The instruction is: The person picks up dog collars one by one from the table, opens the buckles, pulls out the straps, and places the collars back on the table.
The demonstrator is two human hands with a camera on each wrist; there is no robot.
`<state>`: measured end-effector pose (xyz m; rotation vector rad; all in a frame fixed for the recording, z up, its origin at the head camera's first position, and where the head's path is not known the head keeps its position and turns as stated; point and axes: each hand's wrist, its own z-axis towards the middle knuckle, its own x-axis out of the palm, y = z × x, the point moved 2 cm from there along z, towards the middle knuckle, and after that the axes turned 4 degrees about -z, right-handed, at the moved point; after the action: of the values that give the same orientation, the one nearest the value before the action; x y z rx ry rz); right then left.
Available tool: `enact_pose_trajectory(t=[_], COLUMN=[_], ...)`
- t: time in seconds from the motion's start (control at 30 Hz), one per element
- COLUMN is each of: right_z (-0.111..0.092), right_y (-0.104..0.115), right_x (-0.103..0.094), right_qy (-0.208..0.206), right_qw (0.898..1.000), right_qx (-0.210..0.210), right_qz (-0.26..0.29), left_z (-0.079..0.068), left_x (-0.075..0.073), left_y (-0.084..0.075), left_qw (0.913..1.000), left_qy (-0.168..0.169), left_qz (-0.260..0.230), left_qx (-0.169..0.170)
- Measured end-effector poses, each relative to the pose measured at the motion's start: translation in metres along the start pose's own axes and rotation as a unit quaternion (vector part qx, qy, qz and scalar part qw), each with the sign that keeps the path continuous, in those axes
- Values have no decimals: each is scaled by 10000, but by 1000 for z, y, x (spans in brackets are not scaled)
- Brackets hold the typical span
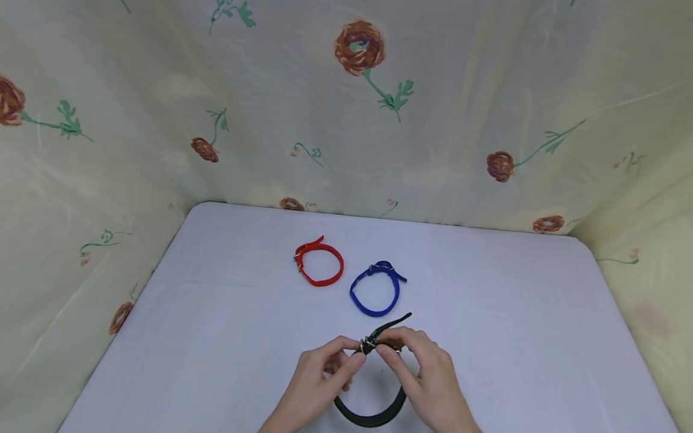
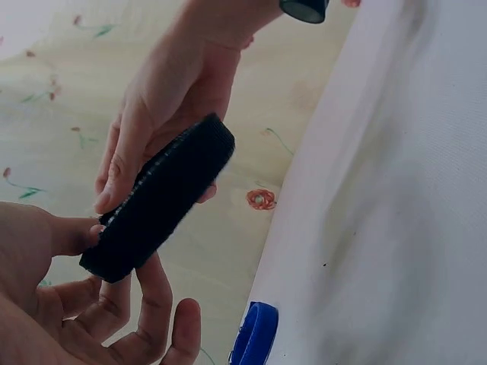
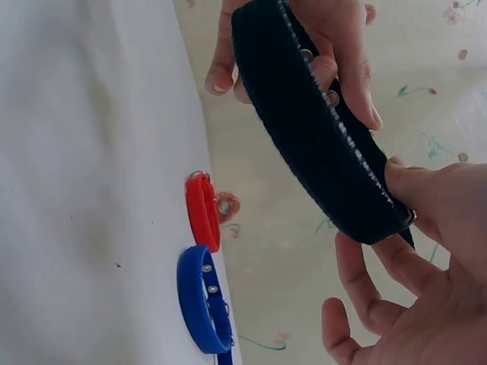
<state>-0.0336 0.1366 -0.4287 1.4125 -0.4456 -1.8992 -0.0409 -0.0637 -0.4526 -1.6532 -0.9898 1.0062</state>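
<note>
A black buckled collar (image 1: 370, 419) is held up in a loop between both hands, low in the head view. My left hand (image 1: 322, 376) pinches it with thumb and index finger on the left of the metal buckle (image 1: 368, 344). On the right of the buckle, my right hand (image 1: 430, 376) pinches the strap the same way. The strap's loose end (image 1: 399, 320) sticks out up and to the right past the buckle. The wide dark band (image 3: 304, 129) hides much of the buckle in the right wrist view, where metal eyelets (image 3: 333, 97) show on its inner side.
A blue collar (image 1: 377, 313) lies buckled in a ring on the white table (image 1: 216, 337), just beyond the hands. Farther back and left lies a red collar (image 1: 341, 264), also buckled. Flower-printed cloth (image 1: 433, 150) hangs behind the table and at its sides.
</note>
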Motion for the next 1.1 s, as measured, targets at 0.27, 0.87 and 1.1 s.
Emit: enact_pose_trajectory(t=[0.27, 0.87, 1.1], right_z=[0, 2, 1], right_y=[-3, -6, -1], right_x=[-2, -8, -5], right_qy=[-449, -374, 83], right_qw=[9957, 9958, 9971], right_qx=[811, 831, 762], right_qz=[-38, -75, 33], left_z=[-1, -3, -1], left_x=[-1, -1, -1], left_y=[2, 3, 1], left_qw=[9996, 9994, 9995], left_qy=[-220, -36, 123], left_qz=[-69, -250, -272], left_qx=[-190, -253, -59])
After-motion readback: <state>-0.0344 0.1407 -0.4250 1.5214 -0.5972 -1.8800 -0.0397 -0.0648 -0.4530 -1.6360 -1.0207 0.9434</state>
